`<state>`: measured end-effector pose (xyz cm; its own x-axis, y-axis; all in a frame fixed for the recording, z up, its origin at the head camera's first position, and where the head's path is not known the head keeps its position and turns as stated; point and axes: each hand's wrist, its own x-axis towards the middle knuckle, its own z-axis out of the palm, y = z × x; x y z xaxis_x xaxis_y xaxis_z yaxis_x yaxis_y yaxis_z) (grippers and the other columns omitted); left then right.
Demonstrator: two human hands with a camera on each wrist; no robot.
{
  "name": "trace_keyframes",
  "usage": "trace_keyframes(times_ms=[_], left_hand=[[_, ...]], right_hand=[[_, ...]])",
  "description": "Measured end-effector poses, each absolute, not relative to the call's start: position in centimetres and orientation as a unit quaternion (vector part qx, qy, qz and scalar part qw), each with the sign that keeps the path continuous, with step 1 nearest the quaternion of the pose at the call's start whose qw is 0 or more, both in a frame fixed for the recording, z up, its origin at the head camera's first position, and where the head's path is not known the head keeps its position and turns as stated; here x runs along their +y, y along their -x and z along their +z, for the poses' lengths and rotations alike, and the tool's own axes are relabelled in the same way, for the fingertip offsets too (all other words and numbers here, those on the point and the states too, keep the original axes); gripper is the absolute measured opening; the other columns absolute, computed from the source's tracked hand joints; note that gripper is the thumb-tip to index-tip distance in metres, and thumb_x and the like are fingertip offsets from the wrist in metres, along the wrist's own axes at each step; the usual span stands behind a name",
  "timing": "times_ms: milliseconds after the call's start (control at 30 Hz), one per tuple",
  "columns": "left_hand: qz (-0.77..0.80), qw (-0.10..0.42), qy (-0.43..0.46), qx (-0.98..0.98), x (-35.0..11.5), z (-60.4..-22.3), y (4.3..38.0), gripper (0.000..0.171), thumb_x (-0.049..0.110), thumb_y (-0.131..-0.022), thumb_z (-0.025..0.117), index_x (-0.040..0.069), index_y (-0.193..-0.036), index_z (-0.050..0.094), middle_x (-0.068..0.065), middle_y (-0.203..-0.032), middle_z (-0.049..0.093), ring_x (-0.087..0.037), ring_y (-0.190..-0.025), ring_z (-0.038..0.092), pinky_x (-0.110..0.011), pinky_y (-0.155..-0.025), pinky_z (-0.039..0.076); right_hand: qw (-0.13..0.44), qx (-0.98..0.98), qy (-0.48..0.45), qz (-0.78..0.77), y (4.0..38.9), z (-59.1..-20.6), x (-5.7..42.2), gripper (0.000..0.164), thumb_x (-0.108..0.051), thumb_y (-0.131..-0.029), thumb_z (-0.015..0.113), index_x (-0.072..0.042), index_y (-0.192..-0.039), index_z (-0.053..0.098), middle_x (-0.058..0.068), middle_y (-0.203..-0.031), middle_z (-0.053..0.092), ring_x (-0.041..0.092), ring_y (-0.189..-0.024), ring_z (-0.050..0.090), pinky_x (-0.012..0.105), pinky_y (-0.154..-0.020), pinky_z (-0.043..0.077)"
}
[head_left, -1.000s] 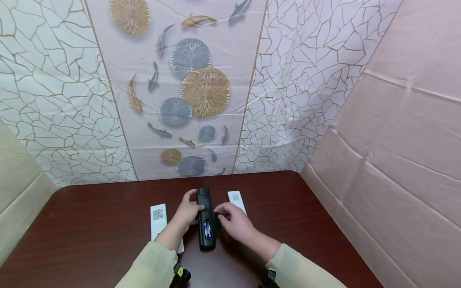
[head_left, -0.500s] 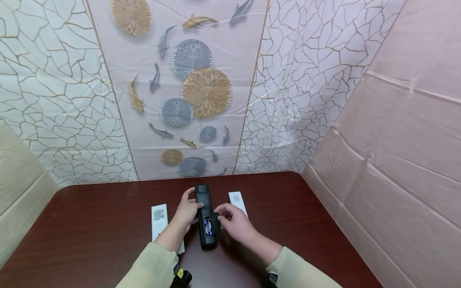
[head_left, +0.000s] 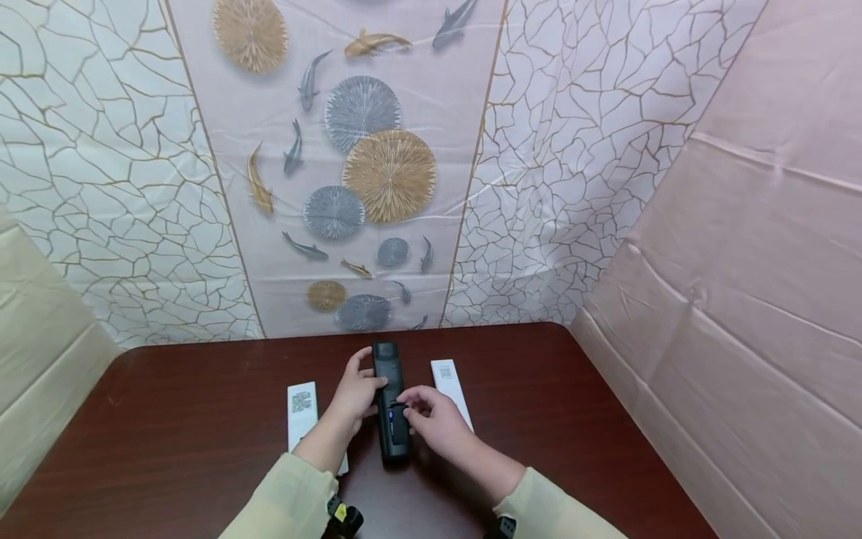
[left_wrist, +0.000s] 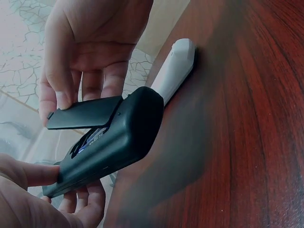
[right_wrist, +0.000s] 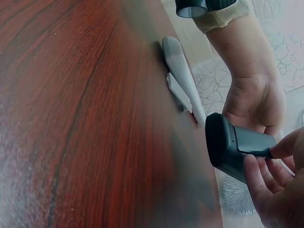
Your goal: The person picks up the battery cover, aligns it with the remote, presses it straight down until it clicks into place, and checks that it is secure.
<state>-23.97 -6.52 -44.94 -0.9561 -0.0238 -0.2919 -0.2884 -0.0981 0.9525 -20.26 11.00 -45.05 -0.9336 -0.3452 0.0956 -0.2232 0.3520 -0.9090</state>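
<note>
A black remote control (head_left: 387,365) is held by my left hand (head_left: 352,394), back side up, with the thumb on its back. My right hand (head_left: 441,424) pinches a black battery cover (left_wrist: 85,114) between thumb and fingers. In the left wrist view the cover sits tilted over the battery compartment, one end at the remote's body and the other raised. Batteries (left_wrist: 92,139) show in the gap beneath it. From the right wrist, the cover (right_wrist: 254,141) hides the compartment.
White remotes lie on the dark wooden table (head_left: 202,419): one on the left (head_left: 302,408), partly behind my left forearm, and one on the right (head_left: 452,387). A small white flat piece (right_wrist: 178,92) rests beside the left one. Patterned cloth hangs behind the table.
The battery cover has moved left, from beside the black remote to over its battery compartment, in my right hand's pinch. My left hand keeps its hold, and the remote has tilted slightly.
</note>
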Motion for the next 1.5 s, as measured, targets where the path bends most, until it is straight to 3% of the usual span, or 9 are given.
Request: trace_keyframes(times_ms=[167, 433, 867, 1167, 1300, 1500], left_hand=[[0.730, 0.090, 0.115, 0.667, -6.5, -44.7, 23.8, 0.063, 0.005, -0.100, 0.054, 0.022, -0.154, 0.027, -0.024, -0.140, 0.046, -0.038, -0.113, 0.059, -0.046, -0.077, 0.056], [0.729, 0.088, 0.114, 0.669, -6.6, -44.4, 23.7, 0.064, 0.003, -0.099, 0.055, 0.021, -0.154, 0.027, -0.024, -0.139, 0.047, -0.038, -0.110, 0.060, -0.047, -0.076, 0.056], [0.732, 0.096, 0.112, 0.665, -6.6, -44.3, 23.3, 0.066, 0.005, -0.099, 0.056, 0.022, -0.155, 0.026, -0.024, -0.141, 0.045, -0.038, -0.111, 0.061, -0.048, -0.076, 0.057], [0.730, 0.091, 0.103, 0.669, -6.4, -44.0, 23.1, 0.065, 0.005, -0.099, 0.057, 0.021, -0.155, 0.027, -0.024, -0.141, 0.046, -0.037, -0.112, 0.060, -0.046, -0.075, 0.056], [0.731, 0.090, 0.103, 0.668, -6.4, -43.9, 23.0, 0.065, 0.005, -0.099, 0.056, 0.022, -0.155, 0.027, -0.023, -0.142, 0.046, -0.037, -0.111, 0.061, -0.046, -0.075, 0.057], [0.736, 0.090, 0.100, 0.663, -6.5, -43.8, 23.1, 0.066, 0.006, -0.100, 0.056, 0.022, -0.155, 0.025, -0.023, -0.143, 0.045, -0.038, -0.112, 0.060, -0.048, -0.076, 0.057]], right_hand=[[0.062, 0.827, 0.183, -0.528, 20.3, -45.0, 10.9, 0.018, -0.003, -0.096, 0.062, -0.008, -0.112, 0.067, 0.004, -0.093, 0.060, 0.027, -0.070, 0.064, 0.034, -0.064, 0.057], [0.052, 0.825, 0.207, -0.524, 20.3, -45.2, 10.8, 0.018, 0.000, -0.095, 0.061, -0.004, -0.111, 0.067, 0.005, -0.092, 0.059, 0.027, -0.069, 0.064, 0.044, -0.066, 0.058], [0.042, 0.839, 0.205, -0.502, 20.4, -45.1, 11.0, 0.016, -0.010, -0.098, 0.061, -0.010, -0.110, 0.072, 0.004, -0.104, 0.059, 0.014, -0.073, 0.059, 0.031, -0.063, 0.057], [0.009, 0.854, 0.208, -0.476, 20.8, -45.2, 10.9, 0.015, -0.010, -0.096, 0.065, -0.011, -0.109, 0.071, 0.000, -0.097, 0.056, 0.012, -0.080, 0.054, 0.026, -0.071, 0.048], [0.028, 0.847, 0.178, -0.499, 21.0, -45.3, 10.8, 0.029, -0.011, -0.094, 0.066, -0.006, -0.122, 0.060, 0.006, -0.101, 0.053, 0.016, -0.084, 0.052, 0.028, -0.073, 0.046], [0.095, 0.806, 0.113, -0.573, 21.1, -45.2, 10.7, 0.049, -0.016, -0.096, 0.063, -0.003, -0.140, 0.045, 0.010, -0.107, 0.055, 0.018, -0.080, 0.054, 0.038, -0.067, 0.054]])
